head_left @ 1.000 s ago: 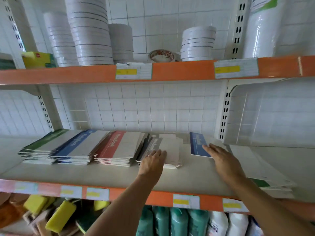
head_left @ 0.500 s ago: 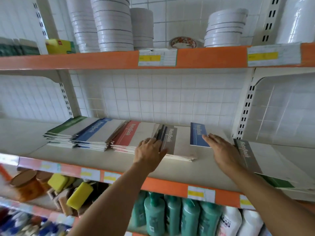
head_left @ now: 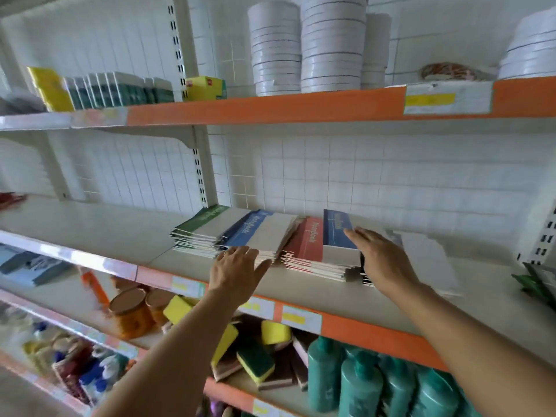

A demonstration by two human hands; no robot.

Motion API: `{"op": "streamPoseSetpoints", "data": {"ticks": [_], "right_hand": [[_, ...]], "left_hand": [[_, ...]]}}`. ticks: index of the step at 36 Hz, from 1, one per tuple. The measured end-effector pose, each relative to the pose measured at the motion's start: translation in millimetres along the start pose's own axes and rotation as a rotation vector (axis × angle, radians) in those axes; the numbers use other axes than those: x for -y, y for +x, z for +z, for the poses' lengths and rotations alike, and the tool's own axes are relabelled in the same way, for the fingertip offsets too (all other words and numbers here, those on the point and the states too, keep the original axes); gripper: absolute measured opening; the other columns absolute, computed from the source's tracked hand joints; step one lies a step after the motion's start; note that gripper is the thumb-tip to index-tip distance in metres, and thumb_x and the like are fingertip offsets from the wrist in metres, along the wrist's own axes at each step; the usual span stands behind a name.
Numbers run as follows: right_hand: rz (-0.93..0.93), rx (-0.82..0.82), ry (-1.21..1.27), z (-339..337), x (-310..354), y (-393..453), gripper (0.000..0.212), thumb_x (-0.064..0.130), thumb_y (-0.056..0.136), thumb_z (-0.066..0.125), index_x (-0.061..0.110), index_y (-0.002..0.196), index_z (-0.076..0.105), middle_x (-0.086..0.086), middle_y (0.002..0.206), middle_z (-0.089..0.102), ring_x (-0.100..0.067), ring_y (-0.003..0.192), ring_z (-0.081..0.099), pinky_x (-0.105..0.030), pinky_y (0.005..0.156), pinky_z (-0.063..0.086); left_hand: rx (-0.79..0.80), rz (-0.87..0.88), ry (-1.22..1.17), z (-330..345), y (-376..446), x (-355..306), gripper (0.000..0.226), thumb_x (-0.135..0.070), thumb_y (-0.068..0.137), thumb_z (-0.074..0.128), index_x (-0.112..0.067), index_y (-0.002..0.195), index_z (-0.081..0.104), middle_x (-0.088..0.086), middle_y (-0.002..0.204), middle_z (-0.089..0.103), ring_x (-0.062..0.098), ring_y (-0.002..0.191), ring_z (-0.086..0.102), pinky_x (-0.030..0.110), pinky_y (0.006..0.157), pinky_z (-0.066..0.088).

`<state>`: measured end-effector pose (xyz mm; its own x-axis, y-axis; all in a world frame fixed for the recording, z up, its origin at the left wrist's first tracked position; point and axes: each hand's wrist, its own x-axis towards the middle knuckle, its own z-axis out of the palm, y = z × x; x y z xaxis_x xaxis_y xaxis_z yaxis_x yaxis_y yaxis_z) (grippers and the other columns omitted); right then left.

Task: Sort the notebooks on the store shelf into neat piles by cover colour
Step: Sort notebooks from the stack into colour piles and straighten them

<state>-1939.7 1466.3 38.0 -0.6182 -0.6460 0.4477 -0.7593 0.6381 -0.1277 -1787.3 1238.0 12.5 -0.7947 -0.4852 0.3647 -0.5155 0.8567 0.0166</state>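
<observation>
White tiles backed a store rack with orange-edged shelves, and the middle shelf (head_left: pixel 301 284) carried the notebooks in a row of overlapping piles. Farthest left lay the green pile (head_left: pixel 204 225), next the blue pile (head_left: pixel 258 233), then the red pile (head_left: pixel 310 251), with paler, blurred covers (head_left: pixel 427 257) spread to the right. The left hand (head_left: pixel 237 272) reached in with fingers straight and slightly spread, gripping nothing, its fingertips at the front edge of the blue pile. The right hand (head_left: pixel 382 260) lay flat, fingers extended, on a single blue notebook (head_left: pixel 338 228) that rested across the top of the red pile; whether its thumb pinched the cover could not be told. Above stood stacks of white plates (head_left: pixel 331 43); below sat teal bottles (head_left: pixel 361 383), yellow sponges (head_left: pixel 255 359) and orange jars (head_left: pixel 129 311).
</observation>
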Motion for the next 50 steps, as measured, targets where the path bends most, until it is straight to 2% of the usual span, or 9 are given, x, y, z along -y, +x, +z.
{"op": "streamPoseSetpoints", "data": {"ticks": [11, 16, 18, 22, 31, 35, 38, 44, 50], "right_hand": [[-0.011, 0.066, -0.009, 50, 128, 50, 0.074, -0.008, 0.090, 0.038, 0.026, 0.152, 0.019, 0.001, 0.157, 0.024, -0.015, 0.141, 0.029, -0.023, 0.108, 0.028], [-0.027, 0.075, -0.026, 58, 157, 72, 0.073, -0.009, 0.091, 0.039, 0.025, 0.152, 0.019, 0.000, 0.157, 0.024, -0.017, 0.141, 0.029, -0.024, 0.108, 0.029], [-0.036, 0.079, -0.034, 61, 165, 83, 0.075, -0.012, 0.090, 0.037, 0.024, 0.153, 0.017, -0.001, 0.157, 0.023, -0.017, 0.141, 0.028, -0.024, 0.109, 0.029], [-0.085, 0.077, -0.027, 74, 176, 100, 0.071, -0.012, 0.091, 0.033, 0.022, 0.152, 0.021, -0.004, 0.156, 0.026, -0.019, 0.141, 0.029, -0.026, 0.110, 0.028], [-0.101, 0.172, -0.050, 101, 184, 117, 0.064, -0.003, 0.094, 0.033, 0.021, 0.152, 0.022, -0.005, 0.153, 0.031, -0.021, 0.138, 0.032, -0.027, 0.108, 0.029], [-0.101, 0.270, -0.063, 112, 186, 122, 0.049, 0.027, 0.103, 0.032, 0.020, 0.150, 0.024, -0.005, 0.148, 0.038, -0.022, 0.134, 0.037, -0.029, 0.104, 0.034], [-0.107, 0.379, -0.094, 117, 186, 124, 0.062, 0.049, 0.099, 0.035, 0.021, 0.152, 0.019, -0.004, 0.154, 0.029, -0.022, 0.141, 0.027, -0.032, 0.111, 0.027], [-0.063, 0.362, -0.120, 121, 184, 130, 0.058, 0.040, 0.102, 0.036, 0.018, 0.152, 0.018, -0.008, 0.157, 0.023, -0.024, 0.142, 0.024, -0.034, 0.113, 0.024], [-0.048, 0.190, -0.113, 116, 190, 119, 0.056, 0.040, 0.100, 0.042, 0.016, 0.149, 0.027, -0.006, 0.150, 0.036, -0.023, 0.135, 0.036, -0.033, 0.110, 0.031]], "left_hand": [[-0.006, 0.096, -0.039, 14, 35, 112, 0.049, -0.057, 0.096, 0.031, -0.026, 0.122, 0.059, -0.006, 0.132, 0.056, 0.016, 0.127, 0.044, 0.032, 0.102, 0.033], [-0.074, 0.130, -0.107, 11, 47, 128, 0.089, -0.066, 0.072, -0.003, -0.026, 0.120, 0.062, -0.006, 0.126, 0.059, 0.016, 0.124, 0.047, 0.031, 0.099, 0.035], [-0.079, 0.125, -0.128, 10, 53, 133, 0.084, -0.065, 0.077, 0.002, -0.025, 0.119, 0.063, -0.005, 0.126, 0.060, 0.017, 0.124, 0.048, 0.031, 0.099, 0.035], [-0.080, 0.087, -0.135, 14, 65, 142, 0.044, -0.051, 0.098, 0.036, -0.024, 0.123, 0.061, -0.003, 0.130, 0.058, 0.018, 0.126, 0.046, 0.031, 0.101, 0.033], [-0.074, 0.072, -0.109, 23, 82, 151, 0.049, -0.055, 0.098, 0.030, -0.026, 0.127, 0.057, -0.007, 0.135, 0.053, 0.015, 0.128, 0.043, 0.030, 0.103, 0.031], [-0.070, 0.087, -0.124, 24, 86, 154, 0.048, -0.053, 0.099, 0.029, -0.026, 0.128, 0.056, -0.007, 0.135, 0.053, 0.014, 0.128, 0.042, 0.029, 0.103, 0.030], [-0.059, 0.100, -0.126, 26, 88, 155, 0.047, -0.053, 0.099, 0.028, -0.027, 0.128, 0.056, -0.008, 0.134, 0.053, 0.013, 0.128, 0.042, 0.028, 0.103, 0.030], [-0.041, 0.151, -0.148, 29, 87, 158, 0.047, -0.052, 0.099, 0.027, -0.028, 0.129, 0.054, -0.009, 0.136, 0.051, 0.012, 0.129, 0.041, 0.027, 0.103, 0.029], [-0.042, 0.208, -0.185, 30, 82, 155, 0.043, -0.049, 0.100, 0.030, -0.026, 0.125, 0.057, -0.008, 0.132, 0.054, 0.013, 0.127, 0.043, 0.028, 0.101, 0.030]]}}
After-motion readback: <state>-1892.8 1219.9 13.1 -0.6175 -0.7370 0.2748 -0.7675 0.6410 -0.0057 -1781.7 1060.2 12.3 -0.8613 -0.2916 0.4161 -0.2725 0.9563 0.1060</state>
